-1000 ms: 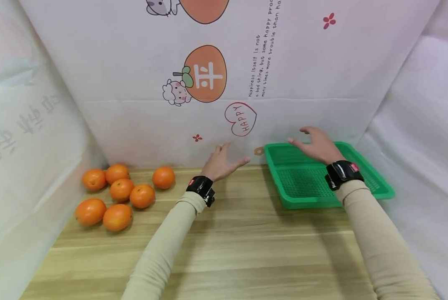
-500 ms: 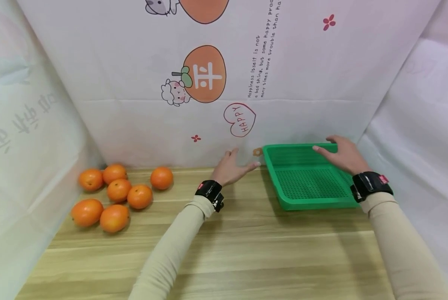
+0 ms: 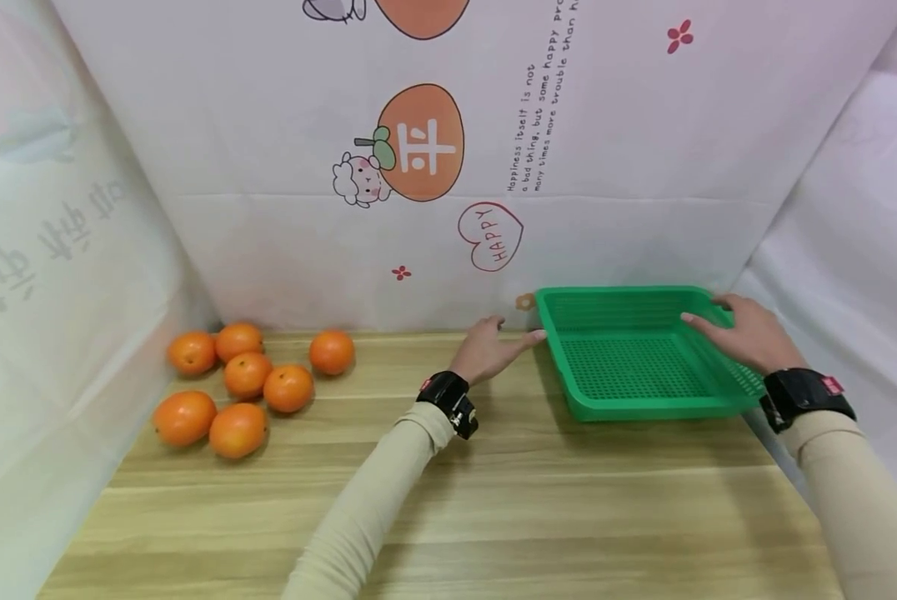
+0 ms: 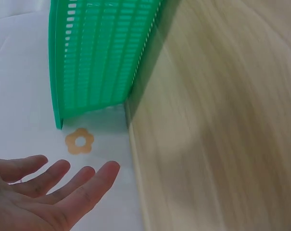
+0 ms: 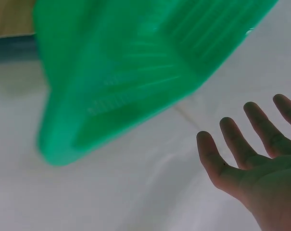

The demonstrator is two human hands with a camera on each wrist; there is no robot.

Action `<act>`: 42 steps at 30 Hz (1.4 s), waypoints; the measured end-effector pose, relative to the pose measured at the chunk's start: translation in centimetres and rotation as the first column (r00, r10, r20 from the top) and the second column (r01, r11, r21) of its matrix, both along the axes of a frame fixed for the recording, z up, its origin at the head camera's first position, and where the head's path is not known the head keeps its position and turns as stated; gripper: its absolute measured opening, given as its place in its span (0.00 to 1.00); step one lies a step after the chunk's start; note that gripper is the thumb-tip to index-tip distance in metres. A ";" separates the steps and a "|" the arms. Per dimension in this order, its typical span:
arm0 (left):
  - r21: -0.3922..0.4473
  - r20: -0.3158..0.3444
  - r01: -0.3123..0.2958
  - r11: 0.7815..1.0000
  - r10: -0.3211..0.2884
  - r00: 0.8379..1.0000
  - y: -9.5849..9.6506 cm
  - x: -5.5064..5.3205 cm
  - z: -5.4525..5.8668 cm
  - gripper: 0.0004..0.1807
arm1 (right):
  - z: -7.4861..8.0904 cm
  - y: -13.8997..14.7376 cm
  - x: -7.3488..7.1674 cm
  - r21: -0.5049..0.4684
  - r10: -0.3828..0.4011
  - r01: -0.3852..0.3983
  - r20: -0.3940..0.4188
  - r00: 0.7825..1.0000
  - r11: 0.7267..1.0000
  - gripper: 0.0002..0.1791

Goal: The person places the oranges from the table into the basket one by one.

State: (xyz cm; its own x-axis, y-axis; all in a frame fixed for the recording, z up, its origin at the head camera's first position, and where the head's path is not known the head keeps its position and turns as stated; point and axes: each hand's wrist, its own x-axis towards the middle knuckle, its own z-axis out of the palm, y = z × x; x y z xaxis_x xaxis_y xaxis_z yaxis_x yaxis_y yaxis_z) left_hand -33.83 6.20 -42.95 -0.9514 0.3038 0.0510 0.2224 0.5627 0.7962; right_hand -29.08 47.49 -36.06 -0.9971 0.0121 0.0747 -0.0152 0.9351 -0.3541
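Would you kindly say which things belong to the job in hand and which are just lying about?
Seemingly in the job: green basket, with the left hand and right hand at its sides.
Apparently lying about: seven oranges, untouched, on the table.

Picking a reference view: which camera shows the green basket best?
The head view: nearly all the green basket shows, rim and perforated floor, the right hand covering only part of one side. The left wrist view shows an outer side wall, cropped at the top; the right wrist view, a blurred, cropped part.
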 end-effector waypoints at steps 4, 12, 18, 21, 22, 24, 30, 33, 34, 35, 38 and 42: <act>0.088 0.039 -0.010 0.996 0.007 0.999 0.9 0.5 -0.2 0.58 | -0.7 2.0 0.6 0.021 -0.011 0.011 0.019 1.000 1.000 0.53; 0.132 0.056 -0.014 0.991 0.007 0.998 3.1 0.9 -1.5 0.59 | -2.5 5.2 1.8 0.053 -0.040 0.037 0.047 0.998 0.998 0.52; 0.160 0.074 -0.024 0.987 0.012 0.997 4.5 0.7 -2.8 0.62 | -3.9 6.9 1.8 0.057 -0.067 0.061 0.102 0.992 0.996 0.57; 0.225 0.107 -0.033 0.974 0.009 0.994 5.1 0.9 -3.4 0.62 | -4.6 7.6 1.8 0.052 -0.089 0.083 0.110 0.990 0.995 0.59; 0.239 0.123 -0.037 0.970 0.008 0.992 5.3 1.0 -3.6 0.62 | -4.8 7.8 1.8 0.050 -0.095 0.090 0.116 0.989 0.995 0.59; 0.253 0.155 -0.049 0.966 0.010 0.988 5.7 1.2 -4.0 0.61 | -5.2 8.1 1.8 0.045 -0.103 0.098 0.134 0.986 0.994 0.60; 0.270 0.201 -0.053 0.961 -0.002 0.980 6.6 1.4 -4.2 0.63 | -5.1 8.7 1.8 0.024 -0.101 0.099 0.158 0.982 0.995 0.58; 0.294 0.205 -0.046 0.955 -0.015 0.979 6.8 1.4 -4.1 0.62 | -4.9 9.1 1.6 0.025 -0.092 0.089 0.150 0.984 0.996 0.56; 0.297 0.203 -0.042 0.954 -0.020 0.979 7.0 1.4 -4.1 0.62 | -5.0 9.3 1.5 0.025 -0.090 0.087 0.154 0.984 0.996 0.56; 0.302 0.202 -0.039 0.952 -0.024 0.979 7.1 1.4 -4.2 0.61 | -5.1 9.4 1.4 0.027 -0.088 0.084 0.159 0.983 0.996 0.56; 0.318 0.190 -0.037 0.948 -0.026 0.981 7.5 1.4 -4.6 0.57 | -5.8 9.7 1.6 0.002 -0.096 0.097 0.191 0.977 0.995 0.57; 0.341 0.176 -0.034 0.939 -0.028 0.984 8.1 1.5 -5.1 0.52 | -6.7 9.9 2.5 -0.095 -0.114 0.140 0.239 0.964 0.986 0.56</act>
